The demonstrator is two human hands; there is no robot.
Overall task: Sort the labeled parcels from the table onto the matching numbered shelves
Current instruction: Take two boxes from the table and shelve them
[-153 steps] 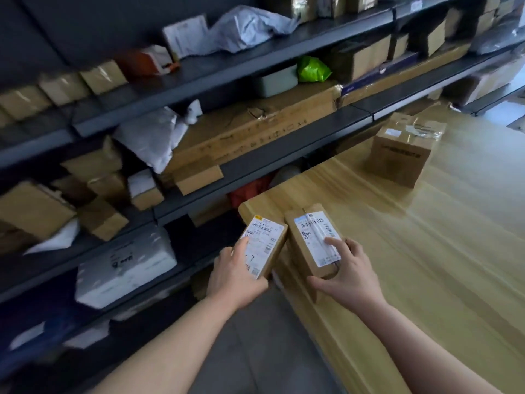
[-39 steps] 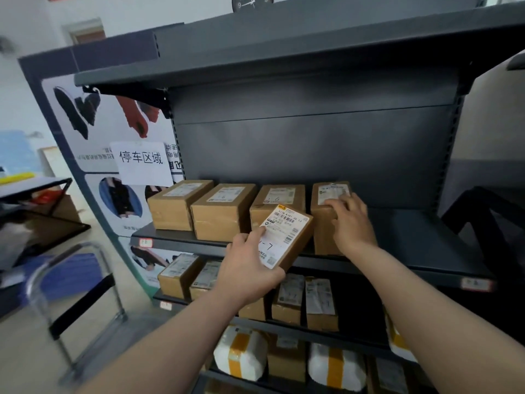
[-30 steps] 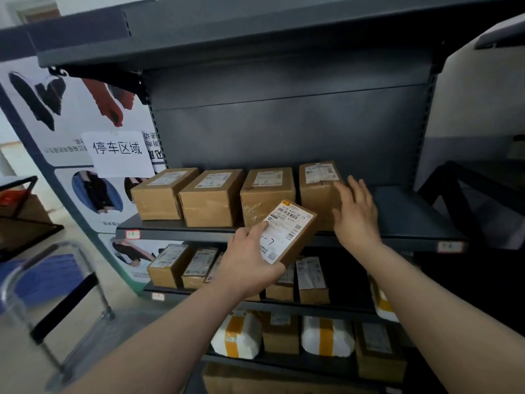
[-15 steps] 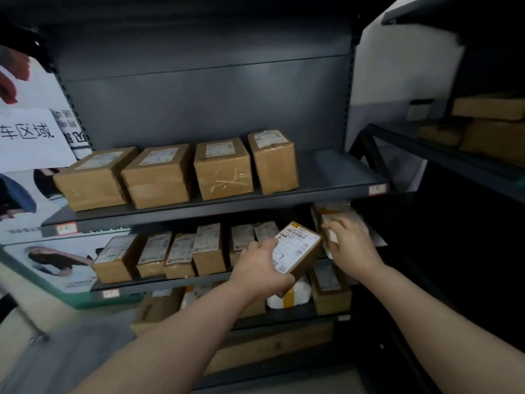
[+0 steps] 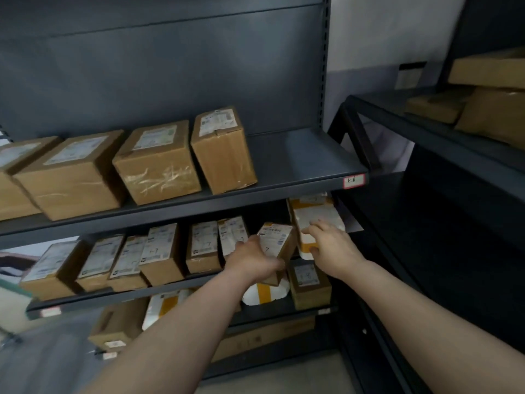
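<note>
My left hand point(image 5: 252, 261) grips a small brown parcel point(image 5: 277, 241) with a white label marked 7, tilted at the front of the second shelf point(image 5: 119, 291), right of a row of several similar labeled boxes point(image 5: 159, 251). My right hand point(image 5: 331, 245) rests with spread fingers on a white and orange padded parcel point(image 5: 312, 220) at the right end of that shelf. The upper shelf point(image 5: 298, 163) carries a red-edged tag point(image 5: 353, 181) and several larger brown boxes point(image 5: 156, 163).
Below sit white and orange bags point(image 5: 265, 292), a small box point(image 5: 309, 282) and long flat cartons point(image 5: 264, 336). A second dark rack point(image 5: 426, 132) with brown parcels stands at the right. Bare shelf lies right of the upper boxes.
The view has come closer and lower. My left hand has carried the 7 parcel in to the second shelf's gap. My right hand stays on the white padded parcel.
</note>
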